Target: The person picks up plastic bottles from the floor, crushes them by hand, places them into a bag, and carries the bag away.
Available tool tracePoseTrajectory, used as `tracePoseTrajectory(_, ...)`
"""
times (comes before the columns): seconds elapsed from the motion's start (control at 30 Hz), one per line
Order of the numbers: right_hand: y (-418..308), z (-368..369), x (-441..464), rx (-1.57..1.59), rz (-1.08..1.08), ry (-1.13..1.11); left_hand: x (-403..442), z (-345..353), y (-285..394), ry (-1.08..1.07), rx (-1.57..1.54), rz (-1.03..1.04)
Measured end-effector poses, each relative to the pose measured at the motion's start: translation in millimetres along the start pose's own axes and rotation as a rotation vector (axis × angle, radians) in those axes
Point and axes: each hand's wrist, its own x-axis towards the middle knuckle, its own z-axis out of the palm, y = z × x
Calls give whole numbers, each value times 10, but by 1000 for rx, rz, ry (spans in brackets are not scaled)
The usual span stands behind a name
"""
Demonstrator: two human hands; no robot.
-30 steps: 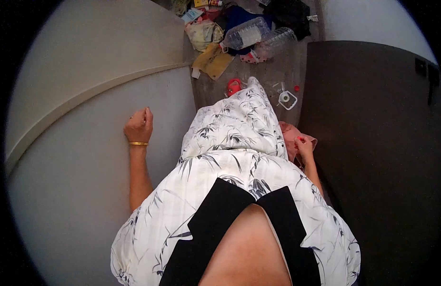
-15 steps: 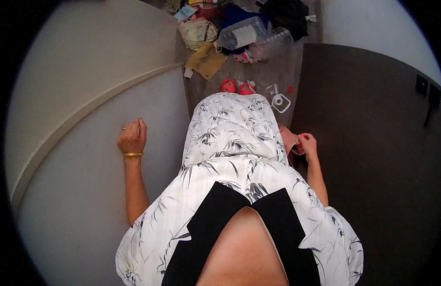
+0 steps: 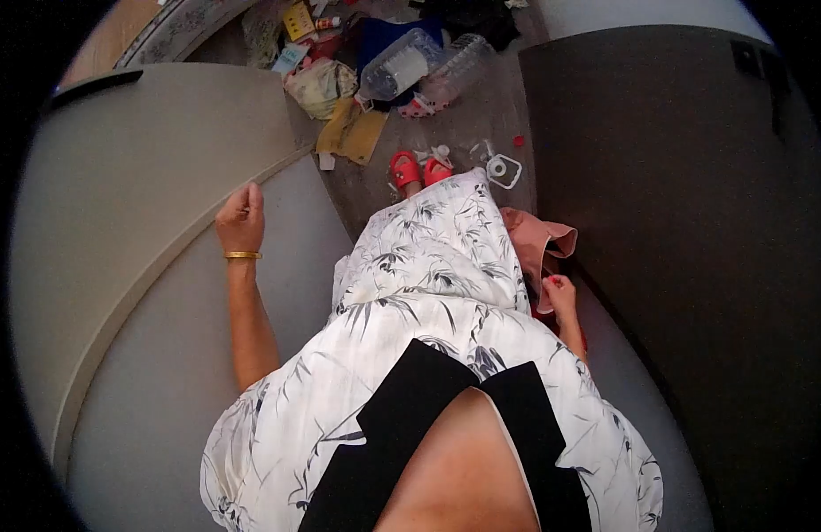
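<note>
My left hand (image 3: 240, 217) is closed in a fist, held out over the pale panel to the left; nothing shows between its fingers. A gold-coloured bangle (image 3: 243, 255) circles that wrist. Low at my right side, my right hand (image 3: 561, 294) is closed, its fingers pinching the edge of a salmon-pink piece of fabric (image 3: 527, 232), perhaps a garment or a bag. The fabric hangs between my white leaf-patterned dress (image 3: 428, 248) and the dark panel. Part of it is hidden behind the dress, and something red shows beneath the hand.
Red sandals (image 3: 404, 168) are on my feet. Ahead on the floor lie clear plastic bottles (image 3: 400, 66), yellowish cardboard (image 3: 350, 131), a cream bundle (image 3: 322, 89) and a white plastic frame (image 3: 504, 171). A pale panel (image 3: 162, 160) stands left, a dark panel (image 3: 659, 168) right.
The view has shifted, and more of the room shows at the upper left. The pink fabric is more exposed beside the dress. My left fist sits slightly higher in view, my right hand slightly lower.
</note>
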Motion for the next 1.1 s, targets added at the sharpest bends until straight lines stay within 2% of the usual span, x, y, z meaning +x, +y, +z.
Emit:
tracePoseTrajectory(0.1,-39,-10,-106,-10,104,28,-17,9,21,-99,115,28)
tracePoseTrajectory(0.17,-25,-24,-88,-4,145,0,-30,-1,-41,-90,114,50)
tracePoseTrajectory(0.27,-22,-3,-46,-17,71,0,18,32,-217,-73,80,4)
tracePoseTrajectory(0.37,133,121,77,-150,-164,28,-15,49,-269,-128,135,-59)
tracePoseTrajectory(0.47,261,168,186,-44,-244,-38,-61,80,-205,-208,136,-125)
tracePoseTrajectory(0.5,183,194,200,218,-181,-16,-74,82,-195,-234,120,-148)
tracePoseTrajectory(0.6,63,84,44,-58,-243,21,-71,117,-277,-316,186,-174)
tracePoseTrajectory(0.63,73,40,77,-166,-169,-10,-93,143,-314,-302,184,-168)
tracePoseTrajectory(0.67,44,6,60,-128,-146,-19,-140,156,-367,-279,180,-171)
tracePoseTrajectory(0.77,-32,83,-13,460,-50,-83,-219,184,-353,-242,102,-213)
tracePoseTrajectory(0.9,616,194,373,736,42,-87,-293,273,-404,-236,52,-235)
tracePoseTrajectory(1.0,878,172,506,807,-8,-136,-272,291,-364,-286,73,-284)
tracePoseTrajectory(1.1,489,89,248,183,-133,-30,-340,423,-507,-304,74,-225)
